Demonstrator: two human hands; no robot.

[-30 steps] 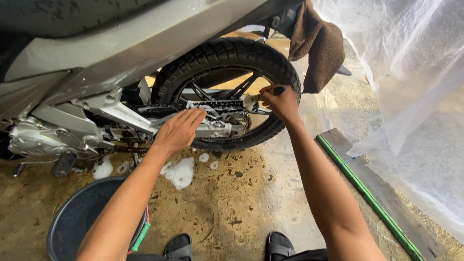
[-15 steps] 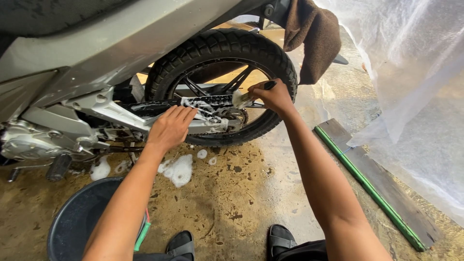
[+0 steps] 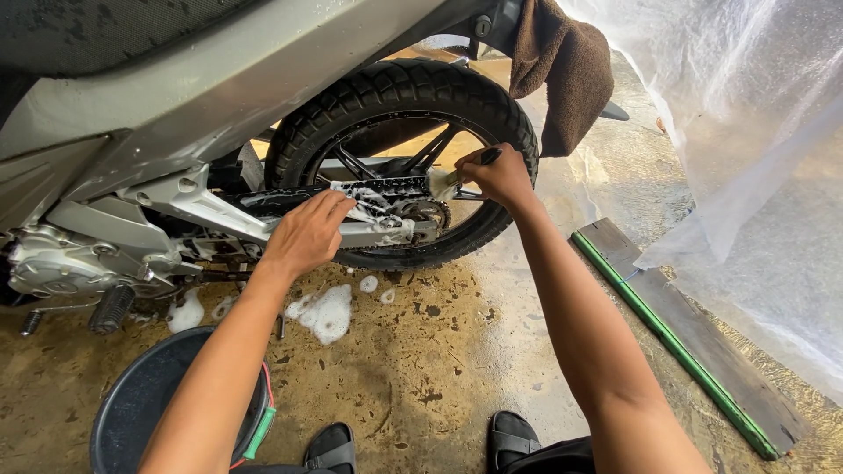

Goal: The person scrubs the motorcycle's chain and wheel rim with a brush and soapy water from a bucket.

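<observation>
A grey motorcycle stands side-on, its black rear wheel in the middle of the view. My left hand rests flat on the soapy black chain guard above the silver swingarm, holding nothing. My right hand is shut on a small brush, whose foamy bristles touch the chain area by the rear sprocket. Foam covers the guard and chain.
A brown cloth hangs off the tail above the wheel. A black bucket sits at lower left. A green-edged wooden plank lies at right beside clear plastic sheeting. Foam blobs dot the wet concrete; my sandals show below.
My right hand with the brush has moved left and slightly down toward the sprocket. My left hand has shifted a little along the chain guard. The view has drifted.
</observation>
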